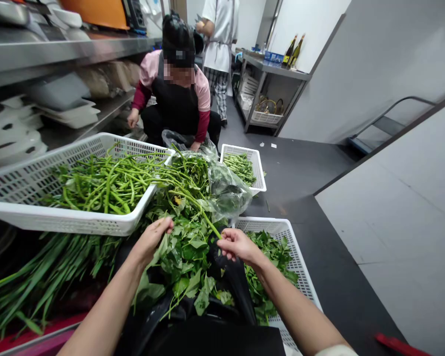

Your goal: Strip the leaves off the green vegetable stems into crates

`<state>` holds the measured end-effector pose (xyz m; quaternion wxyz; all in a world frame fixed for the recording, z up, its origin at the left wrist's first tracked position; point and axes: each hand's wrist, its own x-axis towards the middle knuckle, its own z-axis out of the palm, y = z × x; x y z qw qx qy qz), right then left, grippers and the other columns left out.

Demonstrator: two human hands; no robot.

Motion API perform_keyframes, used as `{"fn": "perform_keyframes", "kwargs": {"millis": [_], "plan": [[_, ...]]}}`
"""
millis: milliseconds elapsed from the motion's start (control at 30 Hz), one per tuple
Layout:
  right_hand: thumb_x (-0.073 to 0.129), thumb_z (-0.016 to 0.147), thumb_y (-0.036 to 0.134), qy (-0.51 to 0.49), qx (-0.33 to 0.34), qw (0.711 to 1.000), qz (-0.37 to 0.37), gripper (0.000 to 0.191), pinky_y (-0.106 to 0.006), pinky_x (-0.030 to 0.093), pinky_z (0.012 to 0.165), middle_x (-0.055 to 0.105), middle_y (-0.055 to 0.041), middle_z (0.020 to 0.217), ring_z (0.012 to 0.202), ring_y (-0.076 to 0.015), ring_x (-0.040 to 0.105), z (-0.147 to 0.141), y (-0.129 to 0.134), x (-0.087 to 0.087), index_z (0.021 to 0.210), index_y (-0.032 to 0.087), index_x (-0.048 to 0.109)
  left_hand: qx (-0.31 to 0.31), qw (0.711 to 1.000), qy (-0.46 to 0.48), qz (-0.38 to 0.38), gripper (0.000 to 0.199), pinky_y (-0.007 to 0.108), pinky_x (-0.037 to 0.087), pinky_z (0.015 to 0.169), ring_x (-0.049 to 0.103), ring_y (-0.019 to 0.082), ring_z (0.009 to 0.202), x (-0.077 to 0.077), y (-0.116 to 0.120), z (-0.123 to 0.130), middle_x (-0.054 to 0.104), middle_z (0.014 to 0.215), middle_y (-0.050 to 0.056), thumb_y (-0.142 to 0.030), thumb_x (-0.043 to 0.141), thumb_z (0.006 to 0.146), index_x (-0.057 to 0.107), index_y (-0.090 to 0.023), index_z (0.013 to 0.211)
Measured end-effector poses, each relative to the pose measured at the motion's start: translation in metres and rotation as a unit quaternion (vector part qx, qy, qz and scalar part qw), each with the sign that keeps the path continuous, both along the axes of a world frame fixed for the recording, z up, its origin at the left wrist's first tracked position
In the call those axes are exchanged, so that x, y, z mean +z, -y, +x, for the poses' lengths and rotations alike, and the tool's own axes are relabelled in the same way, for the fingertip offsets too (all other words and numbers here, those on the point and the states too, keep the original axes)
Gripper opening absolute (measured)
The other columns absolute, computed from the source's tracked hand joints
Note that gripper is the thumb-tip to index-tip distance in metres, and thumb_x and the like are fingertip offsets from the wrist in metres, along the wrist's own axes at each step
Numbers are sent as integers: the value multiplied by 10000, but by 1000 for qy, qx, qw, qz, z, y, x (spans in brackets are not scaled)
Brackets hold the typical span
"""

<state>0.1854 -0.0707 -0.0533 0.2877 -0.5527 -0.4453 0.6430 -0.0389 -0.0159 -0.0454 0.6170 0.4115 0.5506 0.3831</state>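
Pinched between thumb and fingers of my right hand is the end of a long green stem, which slants up and away to the left. My left hand has its fingertips pressed together just above the leaves; whatever they may hold is too small to make out. Below and between my hands lies a heap of leafy greens, partly on black plastic. A white basket at the left holds many trimmed green stems. By my right forearm, another white basket contains picked leaves.
Across the heap crouches a co-worker, one hand at a clear plastic bag. A smaller white basket of cut stems sits on the floor. Long green leaves lie at left, below a metal shelf. Another person stands behind.
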Motion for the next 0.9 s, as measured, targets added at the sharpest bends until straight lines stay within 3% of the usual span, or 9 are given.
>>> {"fn": "perform_keyframes", "kwargs": {"millis": [133, 267, 333, 400, 467, 533, 633, 733, 900], "plan": [[572, 722, 280, 116, 15, 992, 49, 195, -169, 304, 385, 523, 60, 482, 383, -67, 440, -8, 1, 1, 634, 193, 420, -124, 992, 17, -23, 463, 211, 339, 479, 526, 145, 606, 13, 1, -3, 690, 904, 55, -356, 758, 569, 654, -216, 998], [555, 738, 199, 290, 41, 934, 206, 214, -194, 276, 485, 436, 63, 486, 467, -80, 406, -11, 4, 4, 590, 189, 401, -156, 988, 9, -11, 277, 206, 320, 444, 460, 120, 495, 17, 1, 10, 596, 554, 15, -446, 659, 680, 656, -173, 636], [547, 753, 195, 336, 47, 909, 243, 227, -206, 265, 513, 413, 61, 497, 490, -88, 393, -8, 6, 6, 586, 189, 394, -114, 993, 29, -8, 330, 181, 269, 403, 357, 77, 403, 12, -5, 7, 446, 420, -38, -452, 651, 691, 584, -168, 536], [538, 766, 192, 343, 46, 909, 232, 238, -207, 273, 527, 432, 56, 503, 497, -94, 411, -4, 6, 6, 584, 191, 385, -1, 996, 88, -18, 349, 158, 225, 370, 253, 44, 354, 4, -11, -2, 360, 399, -76, -445, 661, 678, 515, -169, 521], [541, 770, 190, 335, 45, 918, 207, 244, -203, 288, 536, 467, 51, 508, 505, -101, 442, 0, 6, 5, 584, 192, 384, 115, 984, 133, -35, 339, 143, 214, 356, 237, 30, 347, -4, -13, -11, 364, 421, -88, -412, 699, 637, 478, -172, 547], [541, 777, 190, 332, 49, 922, 196, 240, -201, 293, 537, 486, 47, 512, 506, -103, 455, 0, 5, 5, 590, 192, 391, 139, 980, 131, -49, 311, 139, 224, 358, 310, 33, 375, -8, -10, -16, 480, 501, -61, -382, 742, 592, 520, -167, 622], [544, 792, 197, 363, 61, 905, 213, 221, -204, 282, 538, 487, 41, 529, 515, -107, 454, -5, 5, 4, 615, 191, 411, 27, 992, 119, -45, 435, 152, 200, 368, 373, 43, 433, -5, -1, -9, 628, 717, 9, -408, 775, 556, 611, -168, 879], [535, 815, 202, 422, 81, 868, 249, 179, -217, 275, 555, 522, 21, 582, 558, -122, 482, -13, 8, 6, 664, 188, 439, -43, 996, 80, -15, 546, 185, 204, 401, 352, 58, 442, 4, 2, 6, 619, 692, 2, -455, 766, 540, 615, -167, 979], [491, 842, 190, 474, 111, 827, 281, 104, -232, 283, 568, 596, -17, 678, 607, -140, 530, -16, 13, 9, 739, 183, 478, -96, 994, -50, 15, 451, 227, 268, 464, 328, 87, 438, 7, -3, 14, 408, 434, -49, -584, 608, 620, 465, -184, 469]]}}
